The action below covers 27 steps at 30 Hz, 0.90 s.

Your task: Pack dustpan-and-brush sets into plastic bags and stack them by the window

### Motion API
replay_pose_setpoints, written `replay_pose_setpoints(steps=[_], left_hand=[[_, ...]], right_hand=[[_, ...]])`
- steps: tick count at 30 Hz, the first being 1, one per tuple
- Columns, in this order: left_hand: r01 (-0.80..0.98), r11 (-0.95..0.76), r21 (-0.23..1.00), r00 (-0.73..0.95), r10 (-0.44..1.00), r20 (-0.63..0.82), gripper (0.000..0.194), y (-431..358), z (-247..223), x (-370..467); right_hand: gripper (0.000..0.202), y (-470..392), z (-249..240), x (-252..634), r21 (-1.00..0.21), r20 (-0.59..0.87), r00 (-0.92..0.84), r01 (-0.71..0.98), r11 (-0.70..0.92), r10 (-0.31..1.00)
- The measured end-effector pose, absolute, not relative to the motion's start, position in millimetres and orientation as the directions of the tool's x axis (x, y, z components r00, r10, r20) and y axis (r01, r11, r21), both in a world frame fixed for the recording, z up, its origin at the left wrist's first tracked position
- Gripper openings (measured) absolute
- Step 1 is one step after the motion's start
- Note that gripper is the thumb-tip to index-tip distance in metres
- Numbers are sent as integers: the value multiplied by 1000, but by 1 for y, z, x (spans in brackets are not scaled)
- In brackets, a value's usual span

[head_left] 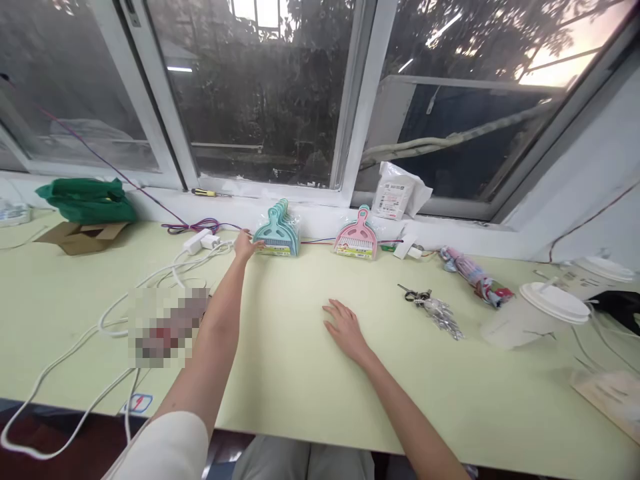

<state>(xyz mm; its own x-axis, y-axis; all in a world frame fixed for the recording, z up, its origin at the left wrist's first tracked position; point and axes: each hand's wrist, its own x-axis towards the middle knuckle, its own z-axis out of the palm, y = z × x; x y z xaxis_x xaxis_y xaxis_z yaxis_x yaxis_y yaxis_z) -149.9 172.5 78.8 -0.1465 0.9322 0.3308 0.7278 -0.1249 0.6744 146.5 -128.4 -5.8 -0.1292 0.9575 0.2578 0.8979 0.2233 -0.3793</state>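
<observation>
My left hand (246, 245) reaches to the back of the table and grips the left edge of a blue dustpan and brush set (277, 233). The thumb lies across its front; the other fingers are partly hidden at its side. That set stands upright at the front of a row of several alike, in clear wrapping. To its right, a pink dustpan and brush set (357, 235) stands against the wall with others behind it. My right hand (345, 328) rests on the table, palm down, fingers spread, holding nothing.
White cables (107, 313) loop over the left side of the pale table (290, 373). A green bag (87, 200) and cardboard box (83, 237) stand back left. Keys (433, 308), a folded umbrella (473, 273) and a lidded cup (533, 317) lie or stand to the right.
</observation>
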Motion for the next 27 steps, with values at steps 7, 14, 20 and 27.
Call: replay_pose_setpoints(steps=[7, 14, 20, 27], left_hand=[[738, -108, 666, -166, 928, 334, 63, 201, 77, -164], [728, -275, 628, 8, 920, 393, 36, 229, 70, -184], [572, -403, 714, 125, 904, 410, 46, 223, 63, -193], [418, -500, 758, 198, 865, 462, 43, 131, 57, -182]], right_hand=[[63, -44, 18, 214, -59, 409, -105, 988, 141, 906], [92, 91, 55, 310, 345, 444, -363, 913, 217, 819], [74, 157, 26, 307, 305, 638, -253, 950, 63, 727], [75, 147, 9, 300, 308, 658, -224, 951, 14, 719]])
